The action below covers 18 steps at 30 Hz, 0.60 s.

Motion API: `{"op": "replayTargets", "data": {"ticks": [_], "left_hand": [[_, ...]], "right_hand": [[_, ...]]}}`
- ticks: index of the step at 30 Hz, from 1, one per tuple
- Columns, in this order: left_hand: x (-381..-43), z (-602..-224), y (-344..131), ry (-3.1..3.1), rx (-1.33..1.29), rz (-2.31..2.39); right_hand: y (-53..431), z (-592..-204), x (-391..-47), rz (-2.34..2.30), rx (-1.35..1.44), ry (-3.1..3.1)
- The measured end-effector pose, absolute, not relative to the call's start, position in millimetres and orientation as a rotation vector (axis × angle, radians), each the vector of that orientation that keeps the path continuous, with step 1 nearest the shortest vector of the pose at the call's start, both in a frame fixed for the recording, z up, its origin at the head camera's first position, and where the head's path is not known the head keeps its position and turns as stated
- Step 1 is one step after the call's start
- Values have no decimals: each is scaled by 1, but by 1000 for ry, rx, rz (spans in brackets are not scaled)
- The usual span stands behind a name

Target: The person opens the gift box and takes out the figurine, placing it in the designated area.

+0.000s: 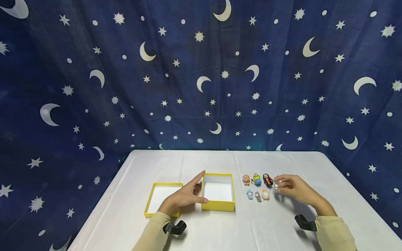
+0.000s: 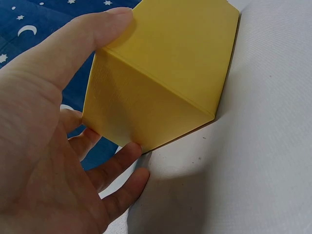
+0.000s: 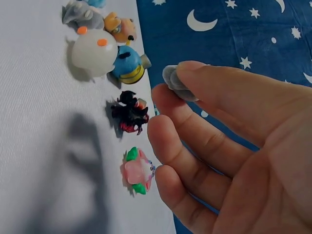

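Note:
My left hand (image 1: 186, 195) grips the left side of an open yellow box (image 1: 218, 206), white inside. In the left wrist view the thumb presses one wall near the corner, and the other fingers lie along the adjoining wall (image 2: 141, 105). Off to the right, my right hand (image 1: 296, 190) pinches a small grey figurine (image 3: 176, 83) between thumb and index finger, mostly covered by them. Just past that hand stand a dark-haired figurine (image 1: 268, 180) and a pink figurine with green parts (image 3: 138, 170), which the hand largely hides in the head view.
A shallow yellow-rimmed lid (image 1: 154, 215) lies left of the box, partly under my left forearm. More figurines stand right of the box: a peach one (image 1: 246, 180), a yellow-and-blue one (image 1: 257, 180), a blue one (image 1: 249, 194), a grey one (image 1: 258, 197) and a round white one (image 1: 265, 195).

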<state>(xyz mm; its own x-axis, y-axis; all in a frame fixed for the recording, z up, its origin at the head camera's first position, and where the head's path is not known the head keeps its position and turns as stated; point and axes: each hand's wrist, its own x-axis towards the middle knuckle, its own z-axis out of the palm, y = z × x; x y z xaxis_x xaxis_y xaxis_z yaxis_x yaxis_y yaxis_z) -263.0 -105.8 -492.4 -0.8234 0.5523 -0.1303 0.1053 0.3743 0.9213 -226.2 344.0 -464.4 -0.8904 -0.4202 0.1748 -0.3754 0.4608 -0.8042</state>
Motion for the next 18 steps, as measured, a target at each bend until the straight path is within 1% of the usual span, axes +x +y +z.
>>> {"op": "replayTargets", "data": {"ticks": [9, 18], "left_hand": [[-263, -493, -106, 2218, 570, 1447], [-261, -494, -105, 2218, 540, 1462]], "right_hand": [[348, -473, -228, -1394, -724, 2596], [351, -486, -230, -1403, -649, 2555]]}}
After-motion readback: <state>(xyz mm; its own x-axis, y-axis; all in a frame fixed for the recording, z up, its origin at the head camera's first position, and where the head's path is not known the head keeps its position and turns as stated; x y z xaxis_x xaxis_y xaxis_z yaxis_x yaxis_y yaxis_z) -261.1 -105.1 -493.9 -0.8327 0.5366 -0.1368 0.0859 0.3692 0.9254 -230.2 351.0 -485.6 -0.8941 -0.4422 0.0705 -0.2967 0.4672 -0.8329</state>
